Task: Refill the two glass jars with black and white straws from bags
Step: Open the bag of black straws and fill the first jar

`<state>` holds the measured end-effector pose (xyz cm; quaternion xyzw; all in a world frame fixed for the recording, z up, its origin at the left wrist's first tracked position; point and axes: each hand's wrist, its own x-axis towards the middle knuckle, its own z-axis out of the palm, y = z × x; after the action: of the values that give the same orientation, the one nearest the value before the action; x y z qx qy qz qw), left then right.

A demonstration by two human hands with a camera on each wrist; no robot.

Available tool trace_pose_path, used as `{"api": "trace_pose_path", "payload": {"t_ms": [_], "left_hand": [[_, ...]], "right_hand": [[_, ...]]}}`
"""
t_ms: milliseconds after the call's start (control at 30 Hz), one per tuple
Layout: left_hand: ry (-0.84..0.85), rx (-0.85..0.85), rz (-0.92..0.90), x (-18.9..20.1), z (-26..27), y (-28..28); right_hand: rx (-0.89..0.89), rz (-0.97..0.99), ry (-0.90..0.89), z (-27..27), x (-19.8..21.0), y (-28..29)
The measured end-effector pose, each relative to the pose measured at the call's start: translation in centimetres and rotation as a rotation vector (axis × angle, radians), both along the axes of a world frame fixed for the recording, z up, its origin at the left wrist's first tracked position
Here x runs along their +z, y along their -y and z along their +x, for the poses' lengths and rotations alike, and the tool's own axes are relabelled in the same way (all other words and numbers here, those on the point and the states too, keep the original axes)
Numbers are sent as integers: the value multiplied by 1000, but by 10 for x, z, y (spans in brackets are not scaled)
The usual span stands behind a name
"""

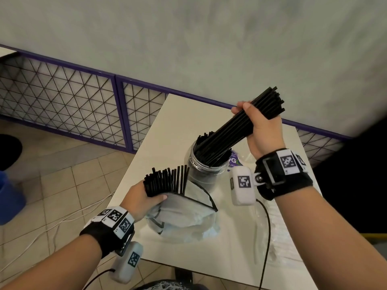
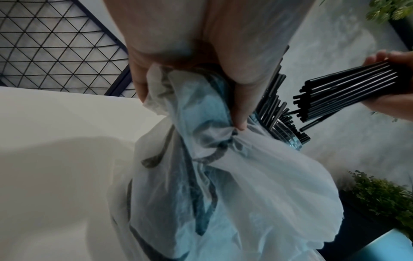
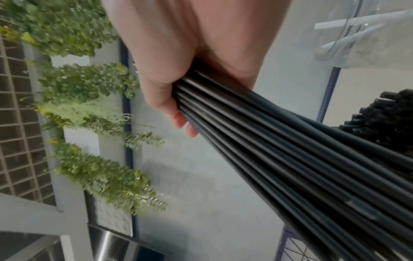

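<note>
Near the front-left corner of the white table (image 1: 178,126), the left hand (image 1: 139,200) grips a thin translucent plastic bag (image 1: 184,218) bunched round a fan of black plastic straws (image 1: 167,180), whose ends stand up above the fingers. Just beside it, farther in from the left edge, stands the clear glass jar (image 1: 206,168), already holding black straws. Slanting up to the right from the jar's mouth, a thick bundle of black straws (image 1: 236,130) is clenched in the right hand (image 1: 265,130), its lower ends inside the jar and its upper ends sticking out past the knuckles.
</note>
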<state>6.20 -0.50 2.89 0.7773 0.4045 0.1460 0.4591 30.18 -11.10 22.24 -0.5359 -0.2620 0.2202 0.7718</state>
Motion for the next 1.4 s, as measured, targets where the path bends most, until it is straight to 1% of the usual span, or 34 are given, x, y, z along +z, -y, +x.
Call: {"api": "trace_pose_path", "payload": {"t_ms": [133,267,400,533,667,733,833,900,933,1000,1033,1067,1167,1267,1400], "left_hand": [[12,17,9,0,-1,0],[6,26,9,1,-2,-1],[1,45,-28,0,-2,-2],[12,36,-20,2,-2,-2],[32,22,2,3,-1,-2],[34,21,4,3,-2,-3],[29,35,-9,2,-2,-3],[27,39,-14,2,-2,-4],[26,39,-14,3,-2,-4],[24,32,-18,3,-2,-3],[23,28,-23,3,-2,-3],[21,28,-27,3,-2,-3],[18,42,-31,2,-2,-3],[14,47,-32,4,-1,-3],[18,40,-42,4,-1,-2]], "right_hand": [[-58,-10,-24,15,-9,-11],[-65,-70,40,24,-22,-17],[-60,-122,56,21,-41,-21],[-27,-190,44,7,-58,-23],[37,-284,108,-3,-73,-23],[88,-284,120,-4,-75,-23],[119,-269,159,-3,-70,-22],[121,-276,245,-3,-69,-21],[112,-311,345,-3,-71,-20],[101,-404,605,-3,-79,-19],[102,-433,704,-3,-85,-19],[110,-442,759,-4,-89,-18],[133,-433,833,-8,-99,-21],[134,-479,962,-10,-108,-31],[99,-480,1019,-6,-101,-38]]}}
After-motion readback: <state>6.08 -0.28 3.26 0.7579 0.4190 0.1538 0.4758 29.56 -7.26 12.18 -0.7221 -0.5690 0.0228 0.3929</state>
